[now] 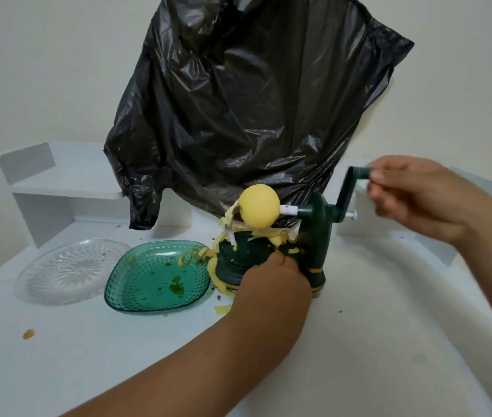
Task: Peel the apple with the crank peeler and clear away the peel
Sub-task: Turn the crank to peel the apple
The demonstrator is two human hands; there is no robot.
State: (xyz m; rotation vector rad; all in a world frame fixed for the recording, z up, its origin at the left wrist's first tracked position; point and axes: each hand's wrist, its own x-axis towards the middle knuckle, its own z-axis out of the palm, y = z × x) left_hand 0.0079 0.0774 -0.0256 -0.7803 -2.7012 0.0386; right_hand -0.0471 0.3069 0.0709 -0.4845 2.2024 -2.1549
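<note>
One pale yellow, fully peeled apple (259, 209) sits skewered on the white horizontal shaft of the dark green plastic crank peeler (314, 236), which stands on the white bench (374, 341). We note the shaft's long axis runs left to right, the apple at its left end and the crank handle (359, 173) raised at the right. The right hand (419, 197) pinches the handle's grip, fingers (378, 176) curled round it. The left hand (272, 281) grips the peeler's round base, fingers wrapped against it. Yellow peel strips (223, 233) hang from the blade arm and pile over the base's left side; scraps lie on the bench beside it.

We count two dishes: one green square glass dish (157, 275) touching the peeler's base on the left, and one clear round glass plate (70, 272) just beside that, near the bench's left edge. One black plastic rubbish bag (238, 115) hangs behind the peeler. Open bench lies toward the viewer and to the right.
</note>
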